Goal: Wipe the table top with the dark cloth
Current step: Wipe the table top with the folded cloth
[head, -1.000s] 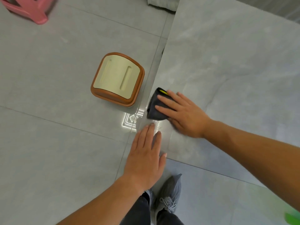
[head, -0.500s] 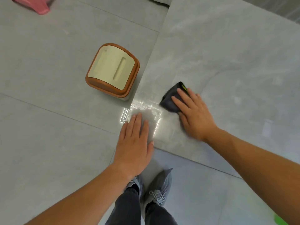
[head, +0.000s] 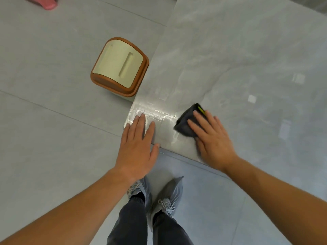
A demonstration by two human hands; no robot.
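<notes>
The grey marbled table top fills the right of the view, its near-left corner close to me. A folded dark cloth with a yellow tag lies flat near that corner. My right hand presses down on the cloth with fingers spread over it, hiding its near half. My left hand rests flat on the table's corner, fingers apart and holding nothing. A shiny wet streak runs between the two hands.
A brown bin with a cream lid stands on the floor just left of the table edge. A pink stool shows at the top left. My shoes stand on grey floor tiles below the table's front edge.
My right hand has slid the cloth to the right, away from the table's left edge. My left hand stays flat on the corner.
</notes>
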